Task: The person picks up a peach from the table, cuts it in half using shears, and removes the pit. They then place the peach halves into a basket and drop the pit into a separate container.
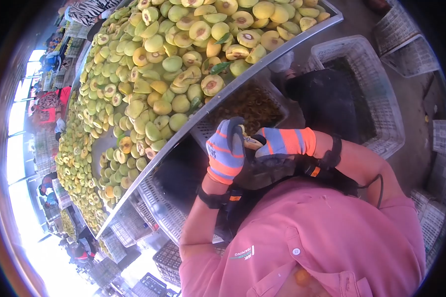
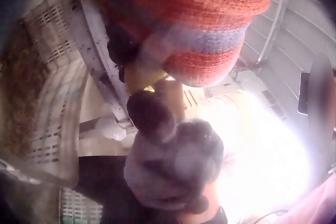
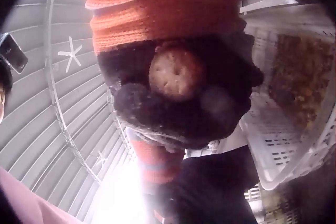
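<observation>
- Left grip (image 1: pixel 225 152) pinches a yellow fruit (image 2: pixel 142 77), just right of the bench (image 1: pixel 103 143).
- Right grip (image 1: pixel 283 142) curls round a handle (image 3: pixel 177 74); only right wrist view shows its end.
- Head view alone shows heaped halves (image 1: pixel 200 30).

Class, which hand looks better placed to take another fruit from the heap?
Probably the left hand, once free of the fruit it seems to hold: it is nearer the heap. The right hand has its grip on a brown thing.
</observation>
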Motion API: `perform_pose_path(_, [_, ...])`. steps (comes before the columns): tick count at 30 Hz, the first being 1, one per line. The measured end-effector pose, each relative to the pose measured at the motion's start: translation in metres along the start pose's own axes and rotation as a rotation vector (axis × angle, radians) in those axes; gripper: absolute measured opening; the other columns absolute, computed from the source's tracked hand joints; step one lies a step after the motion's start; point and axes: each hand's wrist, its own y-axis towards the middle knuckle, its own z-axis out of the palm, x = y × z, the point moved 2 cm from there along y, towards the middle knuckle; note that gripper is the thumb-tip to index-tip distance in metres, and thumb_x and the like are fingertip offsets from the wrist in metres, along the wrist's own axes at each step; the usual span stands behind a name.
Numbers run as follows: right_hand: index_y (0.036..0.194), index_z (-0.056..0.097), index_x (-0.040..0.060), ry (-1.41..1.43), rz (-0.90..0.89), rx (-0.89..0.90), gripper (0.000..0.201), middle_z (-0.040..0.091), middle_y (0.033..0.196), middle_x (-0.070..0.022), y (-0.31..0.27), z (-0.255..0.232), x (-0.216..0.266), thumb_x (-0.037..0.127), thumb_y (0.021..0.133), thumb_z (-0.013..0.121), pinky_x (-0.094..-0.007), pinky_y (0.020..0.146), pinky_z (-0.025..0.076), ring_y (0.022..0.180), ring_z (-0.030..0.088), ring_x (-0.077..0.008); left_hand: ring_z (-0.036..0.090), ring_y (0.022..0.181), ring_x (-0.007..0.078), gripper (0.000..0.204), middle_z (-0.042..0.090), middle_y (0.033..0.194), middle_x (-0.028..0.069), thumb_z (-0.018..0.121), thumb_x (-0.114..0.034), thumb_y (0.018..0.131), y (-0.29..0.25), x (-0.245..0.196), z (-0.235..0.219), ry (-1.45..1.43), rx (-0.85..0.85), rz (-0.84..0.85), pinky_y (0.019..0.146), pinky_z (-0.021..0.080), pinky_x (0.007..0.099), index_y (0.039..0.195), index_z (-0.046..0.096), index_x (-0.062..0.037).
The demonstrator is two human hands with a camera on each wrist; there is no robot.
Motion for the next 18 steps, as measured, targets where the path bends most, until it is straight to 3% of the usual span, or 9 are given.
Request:
perform_pose_path(3, [0.102,0.065,-0.0038,-0.147,-0.002,-0.183,0.046,0.068,0.085,-0.0135,-0.005,0.000,0.005,0.031,0.073,0.073,-0.0327,0.066,0.050,0.079,0.067,-0.0214,0.065,0.076,0.0299,0.018,0.064,0.086,0.0140,0.049,-0.004,0.089,-0.003,0.004,0.011,-0.049,-0.076,-0.147,0.069,0.050,0.0358,0.102,0.061,-0.0026])
perform_pose_path(6, [0.102,0.065,-0.0035,-0.100,0.147,-0.156,0.049,0.068,0.083,-0.0159,-0.002,0.003,0.004,0.034,0.072,0.074,-0.0342,0.066,0.050,0.081,0.067,-0.0255,0.064,0.076,0.0291,0.018,0.064,0.085,0.0142,0.047,-0.007,0.092,-0.008,0.006,0.016,-0.003,-0.027,-0.361,0.068,0.050,0.0352,0.102,0.061,-0.0022])
perform_pose_path(8, [0.102,0.065,-0.0032,-0.168,0.068,-0.189,0.045,0.067,0.082,-0.0138,0.006,0.003,-0.006,0.031,0.074,0.073,-0.0336,0.065,0.050,0.079,0.067,-0.0235,0.064,0.075,0.0268,0.018,0.064,0.084,0.0137,0.047,-0.007,0.093,-0.010,0.010,0.022,0.066,-0.028,-0.435,0.067,0.050,0.0340,0.103,0.061,-0.0021])
perform_pose_path(9, [0.102,0.065,-0.0031,-0.197,0.029,-0.212,0.043,0.067,0.081,-0.0128,0.009,0.003,-0.012,0.030,0.075,0.073,-0.0333,0.064,0.050,0.078,0.067,-0.0225,0.064,0.075,0.0256,0.018,0.064,0.083,0.0131,0.047,-0.007,0.093,-0.009,0.008,0.021,-0.007,-0.024,-0.379,0.067,0.049,0.0334,0.103,0.061,-0.0020])
perform_pose_path(11, [0.101,0.066,-0.0010,-0.142,-0.004,-0.076,0.036,0.067,0.081,-0.0094,0.012,-0.002,-0.021,0.026,0.078,0.070,-0.0304,0.061,0.050,0.074,0.066,-0.0184,0.064,0.074,0.0231,0.018,0.063,0.083,0.0121,0.048,-0.007,0.093,-0.008,0.004,0.015,-0.159,-0.023,-0.268,0.066,0.049,0.0322,0.104,0.061,-0.0017])
perform_pose_path(12, [0.100,0.066,0.0001,-0.114,-0.022,-0.007,0.032,0.067,0.081,-0.0077,0.010,-0.003,-0.017,0.024,0.079,0.069,-0.0290,0.059,0.049,0.073,0.065,-0.0163,0.063,0.074,0.0223,0.018,0.063,0.083,0.0116,0.048,-0.006,0.093,-0.007,-0.001,0.013,-0.220,0.005,-0.299,0.066,0.049,0.0319,0.105,0.061,-0.0013])
perform_pose_path(14, [0.099,0.066,0.0024,0.234,0.113,0.161,0.024,0.065,0.078,-0.0038,-0.004,0.000,-0.013,0.019,0.082,0.067,-0.0251,0.056,0.047,0.068,0.062,-0.0113,0.063,0.074,0.0206,0.019,0.062,0.084,0.0106,0.048,-0.005,0.092,-0.007,-0.011,0.005,-0.340,0.060,-0.366,0.066,0.049,0.0313,0.106,0.061,-0.0006])
perform_pose_path(15, [0.098,0.066,0.0036,0.407,0.181,0.247,0.020,0.064,0.076,-0.0019,-0.013,0.003,-0.006,0.016,0.083,0.066,-0.0232,0.054,0.046,0.066,0.061,-0.0087,0.064,0.075,0.0242,0.021,0.062,0.086,0.0126,0.050,0.000,0.088,-0.005,-0.014,0.000,-0.192,0.106,-0.217,0.066,0.050,0.0315,0.106,0.061,0.0003])
perform_pose_path(18, [0.097,0.066,0.0014,0.606,0.027,0.445,0.020,0.059,0.071,-0.0015,-0.027,0.014,0.003,0.013,0.081,0.065,-0.0198,0.048,0.041,0.057,0.055,-0.0060,0.065,0.074,0.0290,0.024,0.062,0.088,0.0152,0.051,0.004,0.084,-0.004,-0.037,-0.015,-0.134,0.238,-0.060,0.065,0.050,0.0319,0.105,0.061,0.0008])
